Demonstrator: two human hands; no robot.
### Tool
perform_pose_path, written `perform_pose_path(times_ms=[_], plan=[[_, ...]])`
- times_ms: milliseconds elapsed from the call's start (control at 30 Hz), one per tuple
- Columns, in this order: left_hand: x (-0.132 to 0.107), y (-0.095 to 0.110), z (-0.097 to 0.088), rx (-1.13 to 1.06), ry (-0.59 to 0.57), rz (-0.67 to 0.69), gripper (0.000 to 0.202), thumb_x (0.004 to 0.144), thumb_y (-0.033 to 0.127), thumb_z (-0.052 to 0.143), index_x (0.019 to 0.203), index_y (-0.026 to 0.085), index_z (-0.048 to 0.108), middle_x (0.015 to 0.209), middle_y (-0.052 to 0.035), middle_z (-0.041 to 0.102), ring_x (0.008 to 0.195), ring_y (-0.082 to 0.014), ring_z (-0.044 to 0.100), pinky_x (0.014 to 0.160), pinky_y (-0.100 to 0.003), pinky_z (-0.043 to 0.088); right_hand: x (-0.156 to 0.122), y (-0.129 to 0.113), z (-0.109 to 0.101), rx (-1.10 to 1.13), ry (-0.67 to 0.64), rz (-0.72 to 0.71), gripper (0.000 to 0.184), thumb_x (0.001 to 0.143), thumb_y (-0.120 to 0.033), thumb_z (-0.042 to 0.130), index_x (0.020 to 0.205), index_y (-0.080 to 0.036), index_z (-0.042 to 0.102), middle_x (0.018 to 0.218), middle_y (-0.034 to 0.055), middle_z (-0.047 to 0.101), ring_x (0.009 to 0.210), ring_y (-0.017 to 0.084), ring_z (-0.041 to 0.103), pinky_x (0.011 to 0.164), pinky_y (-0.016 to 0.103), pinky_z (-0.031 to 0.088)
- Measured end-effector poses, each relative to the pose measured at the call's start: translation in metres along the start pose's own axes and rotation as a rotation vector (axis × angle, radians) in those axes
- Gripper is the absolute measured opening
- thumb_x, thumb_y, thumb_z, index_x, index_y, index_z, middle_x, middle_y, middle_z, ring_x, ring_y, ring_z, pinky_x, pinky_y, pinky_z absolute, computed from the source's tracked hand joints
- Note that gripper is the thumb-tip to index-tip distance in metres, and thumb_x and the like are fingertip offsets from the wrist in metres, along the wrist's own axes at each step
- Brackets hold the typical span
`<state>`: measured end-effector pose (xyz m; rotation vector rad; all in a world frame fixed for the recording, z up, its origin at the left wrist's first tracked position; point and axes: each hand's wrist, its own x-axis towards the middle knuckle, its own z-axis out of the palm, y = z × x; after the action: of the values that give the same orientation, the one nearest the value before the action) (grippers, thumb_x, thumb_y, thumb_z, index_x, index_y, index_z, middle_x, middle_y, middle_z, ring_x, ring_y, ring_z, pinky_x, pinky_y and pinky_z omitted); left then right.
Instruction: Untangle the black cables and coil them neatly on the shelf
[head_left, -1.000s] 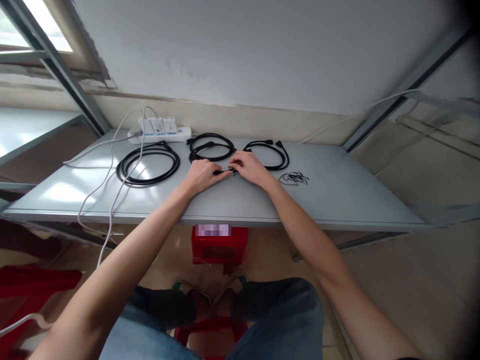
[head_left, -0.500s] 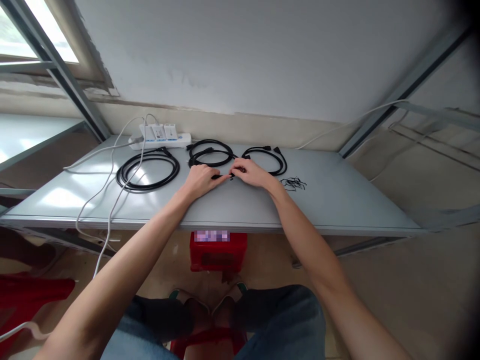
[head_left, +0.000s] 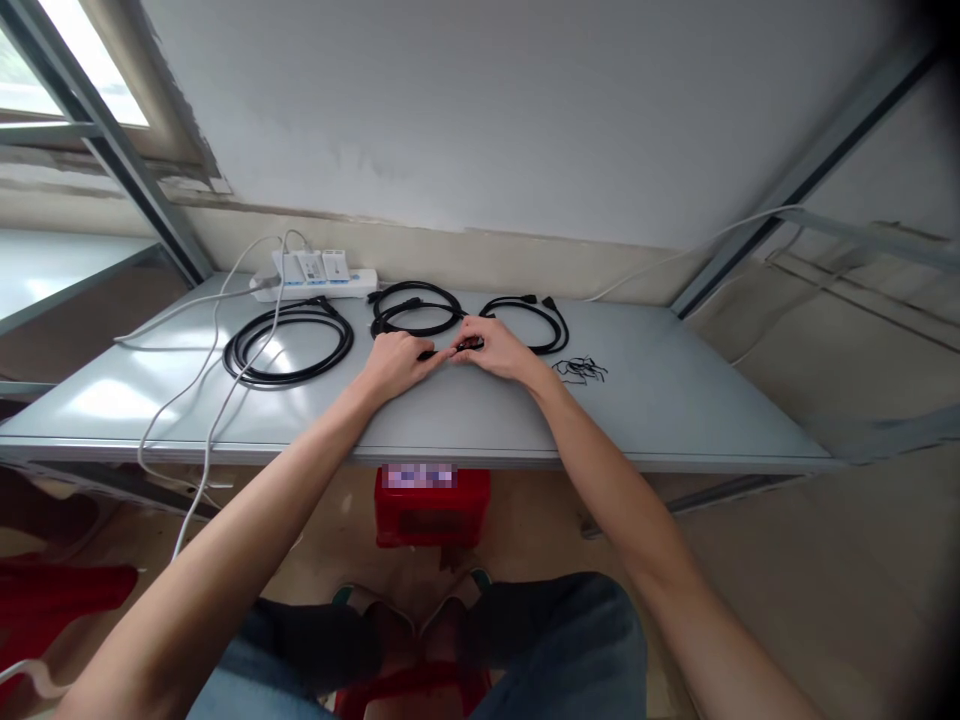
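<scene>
My left hand (head_left: 397,360) and my right hand (head_left: 495,348) rest close together on the grey table (head_left: 660,400), fingertips almost touching. Both pinch a short black cable piece (head_left: 457,347), which lies between them just in front of the middle cable coil (head_left: 412,308). A larger black coil (head_left: 289,340) lies to the left. A third coil (head_left: 529,318) lies behind my right hand. A small heap of black twist ties (head_left: 579,369) sits right of my right wrist.
A white power strip (head_left: 315,281) with adapters stands at the back left against the wall; its white cords (head_left: 202,400) trail over the table's front edge. A red stool (head_left: 431,505) stands under the table. Metal frame bars rise at both sides.
Both hands stay pinched on the black piece and have shifted slightly; the camera view has moved a little, otherwise the coils and ties lie as before.
</scene>
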<state>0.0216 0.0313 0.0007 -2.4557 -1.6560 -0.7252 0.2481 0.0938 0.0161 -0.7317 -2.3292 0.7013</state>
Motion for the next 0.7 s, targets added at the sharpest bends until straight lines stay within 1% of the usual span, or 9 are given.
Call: perform_pose_path(times_ms=[100, 333, 467, 533, 600, 700], plan=[[0.000, 0.002, 0.000, 0.011, -0.022, 0.004, 0.066, 0.109, 0.065, 0.043, 0.073, 0.022, 0.079, 0.072, -0.0145, 0.076, 0.075, -0.0281, 0.071, 0.065, -0.036, 0.031, -0.001, -0.001, -0.002, -0.010, 0.023, 0.005, 0.005, 0.085, -0.026, 0.084, 0.084, -0.021, 0.083, 0.088, 0.0024, 0.068, 0.080, 0.017, 0.058, 0.076, 0.033, 0.045], [-0.001, 0.004, -0.002, 0.021, -0.043, 0.002, 0.061, 0.108, 0.061, 0.046, 0.075, 0.022, 0.080, 0.073, -0.0149, 0.076, 0.076, -0.0298, 0.071, 0.066, -0.037, 0.033, -0.002, -0.005, -0.004, -0.021, 0.093, 0.019, 0.021, 0.091, -0.039, 0.080, 0.078, -0.023, 0.083, 0.086, 0.0053, 0.076, 0.075, 0.018, 0.061, 0.073, 0.035, 0.048], [-0.002, 0.006, -0.003, 0.030, -0.045, 0.002, 0.055, 0.107, 0.056, 0.047, 0.079, 0.022, 0.080, 0.074, -0.0139, 0.076, 0.078, -0.0293, 0.071, 0.067, -0.037, 0.035, 0.000, -0.004, -0.001, -0.033, 0.118, 0.022, 0.020, 0.091, -0.037, 0.080, 0.078, -0.023, 0.082, 0.084, 0.0048, 0.077, 0.076, 0.019, 0.063, 0.076, 0.036, 0.049], [-0.003, 0.008, -0.003, 0.045, -0.018, 0.011, 0.047, 0.105, 0.051, 0.051, 0.085, 0.021, 0.081, 0.080, -0.0142, 0.077, 0.081, -0.0294, 0.071, 0.071, -0.038, 0.039, 0.002, -0.003, 0.003, -0.027, 0.149, 0.024, 0.018, 0.091, -0.036, 0.080, 0.078, -0.023, 0.081, 0.084, 0.0045, 0.078, 0.079, 0.020, 0.064, 0.078, 0.036, 0.049], [-0.003, 0.011, -0.003, 0.071, 0.009, 0.045, 0.040, 0.102, 0.048, 0.056, 0.090, 0.019, 0.081, 0.088, -0.0157, 0.079, 0.089, -0.0308, 0.072, 0.078, -0.040, 0.044, 0.004, -0.002, 0.007, -0.018, 0.174, 0.028, 0.017, 0.091, -0.034, 0.079, 0.078, -0.023, 0.080, 0.085, 0.0043, 0.078, 0.081, 0.021, 0.064, 0.080, 0.036, 0.049], [-0.002, 0.013, -0.002, 0.093, 0.014, 0.102, 0.038, 0.101, 0.049, 0.060, 0.096, 0.017, 0.081, 0.099, -0.0173, 0.079, 0.102, -0.0332, 0.071, 0.090, -0.042, 0.048, 0.005, -0.001, 0.013, 0.000, 0.183, 0.029, 0.017, 0.091, -0.033, 0.078, 0.078, -0.022, 0.077, 0.085, 0.0037, 0.075, 0.081, 0.020, 0.062, 0.079, 0.035, 0.048]])
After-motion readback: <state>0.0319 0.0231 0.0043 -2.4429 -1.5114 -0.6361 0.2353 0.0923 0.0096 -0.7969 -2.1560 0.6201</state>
